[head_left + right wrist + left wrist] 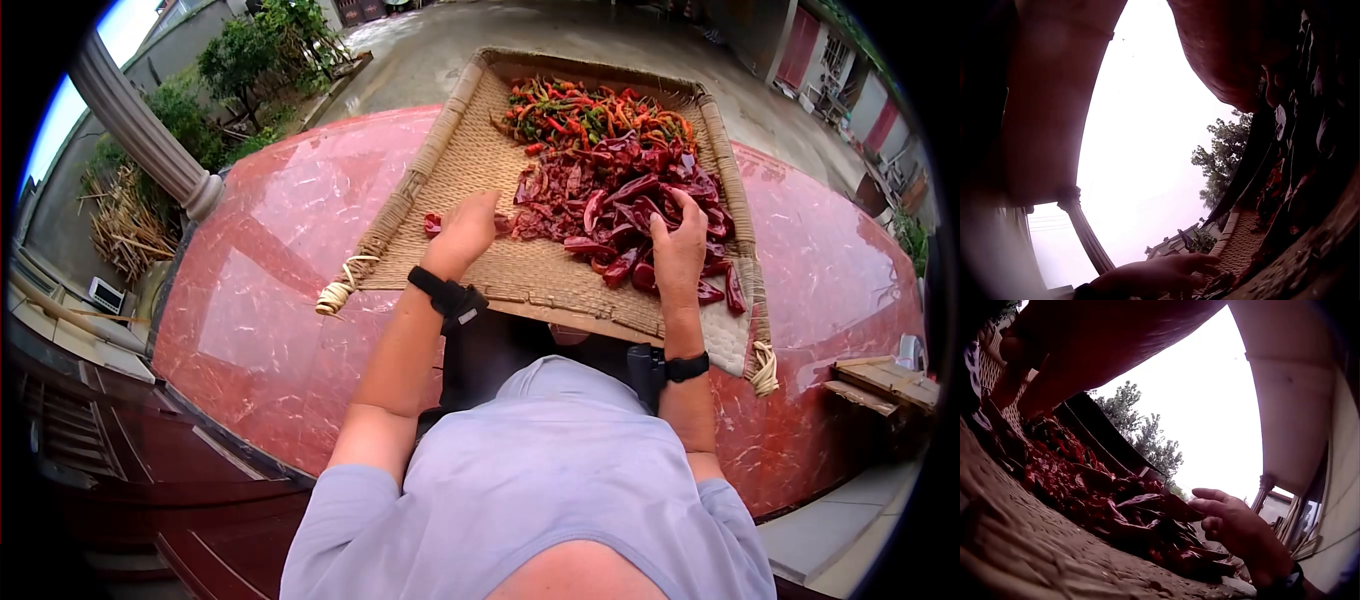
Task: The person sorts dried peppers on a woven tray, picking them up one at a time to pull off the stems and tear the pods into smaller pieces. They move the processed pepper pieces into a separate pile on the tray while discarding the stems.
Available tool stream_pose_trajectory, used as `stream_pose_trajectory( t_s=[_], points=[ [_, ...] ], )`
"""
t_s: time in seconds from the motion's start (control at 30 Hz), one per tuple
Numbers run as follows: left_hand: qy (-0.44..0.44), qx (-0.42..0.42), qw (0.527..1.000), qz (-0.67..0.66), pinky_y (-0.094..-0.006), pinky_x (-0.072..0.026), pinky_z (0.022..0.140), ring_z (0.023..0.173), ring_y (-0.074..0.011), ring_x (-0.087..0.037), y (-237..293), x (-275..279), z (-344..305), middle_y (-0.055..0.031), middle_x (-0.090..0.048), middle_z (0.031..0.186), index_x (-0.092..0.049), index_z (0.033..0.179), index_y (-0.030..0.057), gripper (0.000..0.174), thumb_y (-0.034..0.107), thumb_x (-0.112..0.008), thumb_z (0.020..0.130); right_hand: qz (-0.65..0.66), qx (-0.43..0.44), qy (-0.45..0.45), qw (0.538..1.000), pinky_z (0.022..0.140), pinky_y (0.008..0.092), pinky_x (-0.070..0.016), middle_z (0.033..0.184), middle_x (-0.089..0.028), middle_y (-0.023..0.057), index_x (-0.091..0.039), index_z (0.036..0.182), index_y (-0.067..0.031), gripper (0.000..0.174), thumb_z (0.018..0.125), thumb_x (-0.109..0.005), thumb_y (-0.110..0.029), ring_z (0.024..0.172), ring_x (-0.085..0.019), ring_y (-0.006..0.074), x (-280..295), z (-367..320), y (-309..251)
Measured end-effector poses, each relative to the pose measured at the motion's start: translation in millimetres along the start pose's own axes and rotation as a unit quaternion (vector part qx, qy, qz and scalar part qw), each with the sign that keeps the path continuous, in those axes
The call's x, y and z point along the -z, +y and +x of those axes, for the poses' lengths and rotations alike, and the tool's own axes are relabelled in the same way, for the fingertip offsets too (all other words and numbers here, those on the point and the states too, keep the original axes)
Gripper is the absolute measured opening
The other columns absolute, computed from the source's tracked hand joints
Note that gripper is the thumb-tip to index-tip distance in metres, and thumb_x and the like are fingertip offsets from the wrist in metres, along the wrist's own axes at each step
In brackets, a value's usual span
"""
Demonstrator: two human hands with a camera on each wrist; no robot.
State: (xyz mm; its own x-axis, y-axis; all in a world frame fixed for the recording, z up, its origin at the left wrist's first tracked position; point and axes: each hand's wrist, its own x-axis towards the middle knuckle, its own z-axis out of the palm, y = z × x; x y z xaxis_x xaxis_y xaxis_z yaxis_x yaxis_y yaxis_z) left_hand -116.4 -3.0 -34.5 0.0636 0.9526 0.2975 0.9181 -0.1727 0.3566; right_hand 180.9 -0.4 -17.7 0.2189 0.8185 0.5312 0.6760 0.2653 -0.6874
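Note:
Dark red dried chili peppers (645, 190) lie in a heap in a shallow woven tray (450, 170). My right hand (682, 245) is over the near right of the heap. Its thumb and forefinger pinch a dark red pepper (1177, 506), seen from the side in the left wrist view. My left hand (468, 235) is lower left of the heap, palm down. A few red pepper pieces (432, 225) show beside it. In the right wrist view its fingers (1204, 261) reach out loosely over dark pieces (1217, 286); their tips are partly hidden.
Thinner red, orange and green chilies (590, 110) fill the tray's far end. The tray has a raised, bound rim (410, 180) and stands over a glossy red marble floor (270, 300). A pale cloth patch (725, 335) covers its near right corner. A column (150, 130) rises at left.

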Motion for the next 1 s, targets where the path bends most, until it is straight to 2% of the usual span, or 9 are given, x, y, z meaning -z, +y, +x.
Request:
stream_pose_trajectory(
  t_s=[0.13, 0.23, 0.27, 0.43, 0.63, 0.7, 0.83, 0.93, 1.0],
  points=[
    [-0.097, 0.038, 0.993, 0.057, -0.0493, -0.0496, 0.081, 0.097, -0.0413, -0.062, 1, 5, 12, -0.0200, -0.065, 0.101, -0.062, 0.096, 0.0022, 0.018, -0.001, -0.052, 0.082, 0.019, 0.047, 0.035, 0.998, 0.095, 0.0375, -0.0462, 0.124, -0.053, 0.0129, -0.055, 0.126, -0.0075, 0.039, 0.089, -0.064, -0.013, 0.111, -0.057, 0.0287, 2, 1, -5],
    [-0.199, 0.042, 0.973, 0.109, -0.0464, -0.0487, 0.083, 0.098, -0.0377, -0.062, -4, 4, 24, -0.0189, -0.064, 0.099, -0.066, 0.104, 0.0085, 0.028, 0.000, -0.055, 0.080, 0.095, -0.029, -0.086, 0.991, 0.086, 0.0344, -0.0493, 0.123, -0.054, 0.0115, -0.057, 0.123, -0.0078, 0.035, 0.089, -0.063, -0.012, 0.095, -0.063, 0.0247, 9, -5, -20],
    [-0.175, 0.020, 0.980, 0.098, -0.0463, -0.0489, 0.082, 0.097, -0.0376, -0.062, -7, 2, 21, -0.0184, -0.063, 0.098, -0.066, 0.101, 0.0086, 0.026, 0.000, -0.056, 0.079, 0.087, 0.002, -0.076, 0.993, 0.078, 0.0320, -0.0500, 0.117, -0.057, 0.0103, -0.060, 0.119, -0.0072, 0.030, 0.089, -0.062, -0.011, 0.079, -0.063, 0.0203, 4, -7, -18],
    [-0.168, -0.011, 0.980, 0.105, -0.0453, -0.0495, 0.077, 0.091, -0.0376, -0.062, -5, 7, 14, -0.0160, -0.064, 0.094, -0.066, 0.093, 0.0084, 0.020, 0.000, -0.057, 0.077, 0.144, 0.046, -0.175, 0.973, 0.071, 0.0291, -0.0500, 0.104, -0.061, 0.0104, -0.062, 0.113, -0.0045, 0.025, 0.089, -0.063, -0.009, 0.076, -0.061, 0.0185, -10, -15, -17],
    [-0.052, -0.086, 0.990, -0.098, -0.0394, -0.0495, 0.069, 0.081, -0.0309, -0.065, 39, 19, 2, -0.0135, -0.066, 0.085, -0.065, 0.095, 0.0059, 0.016, 0.002, -0.060, 0.080, 0.242, 0.040, -0.290, 0.925, 0.069, 0.0268, -0.0506, 0.110, -0.061, 0.0099, -0.061, 0.117, -0.0030, 0.031, 0.089, -0.067, -0.012, 0.073, -0.059, 0.0139, -20, -28, -35],
    [-0.037, -0.170, 0.967, -0.186, -0.0361, -0.0497, 0.068, 0.079, -0.0251, -0.065, 55, 15, -4, -0.0130, -0.066, 0.083, -0.063, 0.098, 0.0018, 0.015, 0.006, -0.063, 0.083, 0.317, 0.003, -0.294, 0.902, 0.068, 0.0245, -0.0515, 0.103, -0.064, 0.0070, -0.061, 0.117, -0.0031, 0.027, 0.091, -0.064, -0.009, 0.074, -0.060, 0.0108, -26, -31, -39],
    [-0.064, -0.086, 0.955, -0.277, -0.0351, -0.0506, 0.071, 0.078, -0.0249, -0.065, 83, 27, -14, -0.0145, -0.066, 0.084, -0.061, 0.103, -0.0006, 0.019, 0.008, -0.063, 0.086, 0.346, -0.061, -0.282, 0.893, 0.068, 0.0213, -0.0516, 0.095, -0.066, 0.0010, -0.064, 0.111, -0.0039, 0.017, 0.095, -0.059, -0.006, 0.079, -0.060, 0.0056, -13, -26, -41],
    [0.020, -0.083, 0.991, -0.105, -0.0390, -0.0501, 0.079, 0.091, -0.0304, -0.063, 34, 19, -10, -0.0140, -0.064, 0.096, -0.062, 0.108, 0.0028, 0.024, 0.007, -0.062, 0.084, 0.285, -0.017, -0.188, 0.940, 0.066, 0.0198, -0.0496, 0.093, -0.064, -0.0014, -0.065, 0.110, -0.0043, 0.016, 0.095, -0.061, -0.010, 0.077, -0.058, 0.0038, -5, -11, -20],
    [0.011, -0.030, 0.999, 0.009, -0.0422, -0.0498, 0.083, 0.098, -0.0329, -0.062, 10, 28, -11, -0.0136, -0.062, 0.103, -0.063, 0.109, 0.0065, 0.026, 0.006, -0.063, 0.083, 0.320, -0.086, -0.139, 0.933, 0.063, 0.0218, -0.0495, 0.091, -0.064, -0.0012, -0.065, 0.111, -0.0049, 0.019, 0.096, -0.061, -0.014, 0.073, -0.057, 0.0049, 4, -2, -13]
  ],
)
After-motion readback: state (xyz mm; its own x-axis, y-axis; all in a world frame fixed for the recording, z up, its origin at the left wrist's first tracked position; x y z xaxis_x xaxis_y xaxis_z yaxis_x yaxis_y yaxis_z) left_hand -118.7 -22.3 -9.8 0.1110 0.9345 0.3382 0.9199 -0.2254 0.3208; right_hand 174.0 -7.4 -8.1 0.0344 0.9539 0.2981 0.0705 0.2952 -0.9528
